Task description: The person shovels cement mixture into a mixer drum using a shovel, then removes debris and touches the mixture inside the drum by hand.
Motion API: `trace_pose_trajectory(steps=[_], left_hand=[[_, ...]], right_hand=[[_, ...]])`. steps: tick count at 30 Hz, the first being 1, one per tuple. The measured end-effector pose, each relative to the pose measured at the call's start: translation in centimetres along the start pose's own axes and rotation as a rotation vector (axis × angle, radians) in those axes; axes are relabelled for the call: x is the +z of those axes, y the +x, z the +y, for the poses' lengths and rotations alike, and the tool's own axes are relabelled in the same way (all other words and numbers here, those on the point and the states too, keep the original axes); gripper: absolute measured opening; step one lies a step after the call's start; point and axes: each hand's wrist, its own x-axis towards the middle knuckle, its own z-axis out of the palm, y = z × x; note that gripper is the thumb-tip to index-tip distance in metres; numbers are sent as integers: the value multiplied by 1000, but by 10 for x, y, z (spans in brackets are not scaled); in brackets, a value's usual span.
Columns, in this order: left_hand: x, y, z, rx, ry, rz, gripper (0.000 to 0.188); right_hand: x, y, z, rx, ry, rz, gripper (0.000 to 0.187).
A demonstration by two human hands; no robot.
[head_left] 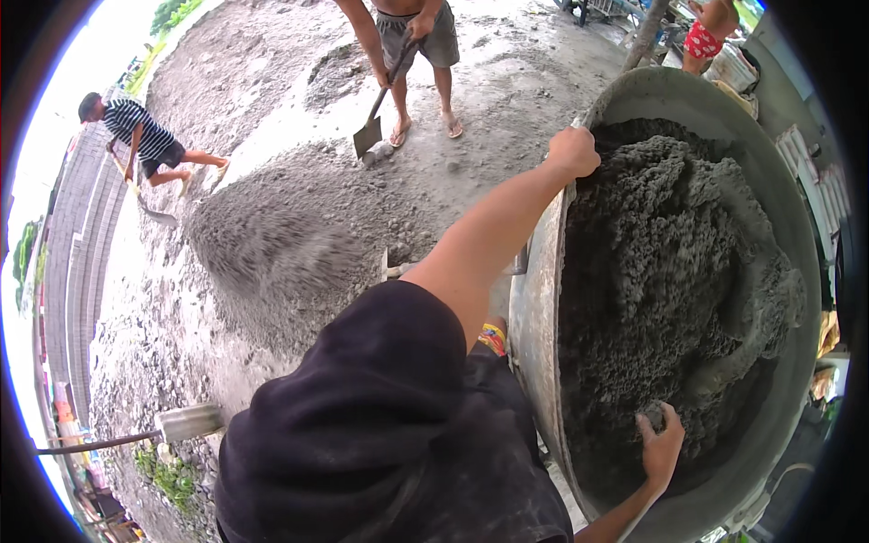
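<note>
A large round metal mixer drum (537, 299) stands at my right, holding dark grey, crumbly wet concrete mix (670, 244). My left hand (575, 152) is closed over the drum's rim at its far left side, with the arm stretched straight out. Down inside the drum's near part is my right hand (663, 443), its thumb and fingers curled round a grey lump (654, 414). That lump looks like a stone or a clod of mix; I cannot tell which. Part of the mix lies higher, against the drum's far wall.
A pile of grey gravelly material (272, 244) lies left of the drum. Beyond it a person holds a shovel (369, 136); another, in a striped shirt (136, 127), works with a second shovel (156, 215). Stacked blocks (68, 244) line the far left. A dark-handled tool (188, 423) lies near left.
</note>
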Motion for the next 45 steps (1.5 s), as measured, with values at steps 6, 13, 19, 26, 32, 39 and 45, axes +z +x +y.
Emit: trace_pose_trajectory(steps=[6,13,19,26,32,39,45], left_hand=[[-11,20,-9,-19,28,17,19],[-18,42,-11,-35,8,5,21],[-31,56,-10,-33,31,-5,22],[-35,43,-9,40,-9,-40,26],[-28,18,8,61,-18,-27,25],[10,22,1,286,-67,-226,31],[31,32,-22,459,183,-120,31]], right_hand=[[-14,13,-42,5,210,91,31],[-15,35,-36,-84,138,290,33],[-13,55,-26,-71,267,506,35],[0,65,42,115,212,774,41],[-11,37,59,76,355,805,40],[-16,16,52,-3,226,564,26],[41,-21,64,-144,-128,408,13]])
